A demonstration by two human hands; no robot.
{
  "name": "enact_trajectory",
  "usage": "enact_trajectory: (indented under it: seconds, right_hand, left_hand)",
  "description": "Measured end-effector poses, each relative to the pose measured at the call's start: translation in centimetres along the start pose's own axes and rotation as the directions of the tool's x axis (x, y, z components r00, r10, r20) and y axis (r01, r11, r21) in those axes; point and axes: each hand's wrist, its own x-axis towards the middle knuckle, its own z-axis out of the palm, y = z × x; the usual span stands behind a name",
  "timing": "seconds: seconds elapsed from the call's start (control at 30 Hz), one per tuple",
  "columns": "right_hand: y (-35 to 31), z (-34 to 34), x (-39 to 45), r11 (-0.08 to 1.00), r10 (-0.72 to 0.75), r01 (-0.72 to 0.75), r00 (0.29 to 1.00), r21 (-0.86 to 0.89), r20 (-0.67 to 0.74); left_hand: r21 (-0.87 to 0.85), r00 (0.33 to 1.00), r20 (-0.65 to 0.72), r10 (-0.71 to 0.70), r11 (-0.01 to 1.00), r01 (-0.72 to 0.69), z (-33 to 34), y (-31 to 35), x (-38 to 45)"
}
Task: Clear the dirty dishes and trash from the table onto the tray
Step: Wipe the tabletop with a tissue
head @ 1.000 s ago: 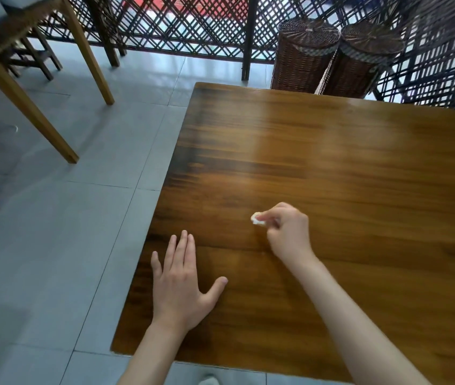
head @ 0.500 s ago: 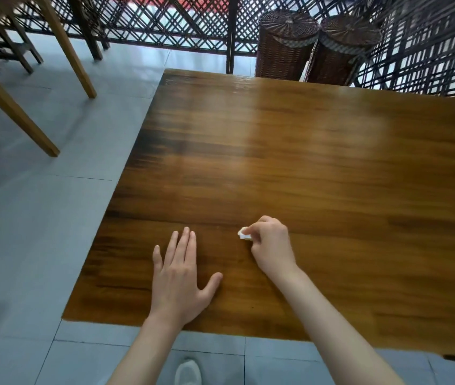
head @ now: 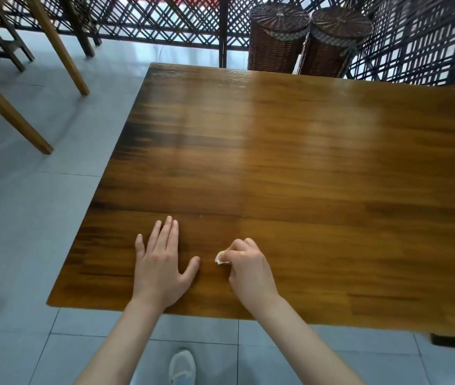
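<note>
So the right hand (head: 250, 269) is curled up with its fingertips pinching a small crumpled scrap of white paper (head: 220, 258), which pokes out on the thumb side of the fist, right down at the surface of the glossy brown wooden table (head: 304, 162) (can't tell if the scrap is actually touching the wood or just above it). The scrap sits between the two hands, near the table's front edge. The left hand (head: 162, 265) lies flat on the tabletop just beside it, palm down, fingers straight and thumb spread toward the scrap, holding nothing. Beyond the far edge stand two dark brown round wicker baskets with lids (head: 308, 40), touching each other, in front of a black lattice screen (head: 165, 20). Down below on the grey tiled floor (head: 26, 218) a white sneaker (head: 182, 366) shows.
</note>
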Motion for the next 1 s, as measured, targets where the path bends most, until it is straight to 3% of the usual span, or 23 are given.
enact_trajectory:
  seconds: [0.33,0.63,1.0]
  right_hand:
    - [-0.3,0.1,-1.4,1.0,0.016,-0.016,0.999,0.026,0.031]
    - [1.9,-3.6,-2.2,0.973,0.208,-0.189,0.968,0.135,-0.139]
    - [1.6,-9.7,-2.3,0.908,0.418,-0.39,0.873,0.156,-0.25]
  left_hand:
    - [-0.029,0.999,-0.03,-0.013,0.999,0.012,0.1,0.0,0.1]
    - [-0.047,1.0,-0.02,-0.01,0.999,0.01,-0.2,0.0,-0.2]
    - [-0.15,0.989,-0.045,0.142,0.978,-0.148,-5.8,5.2,1.0]
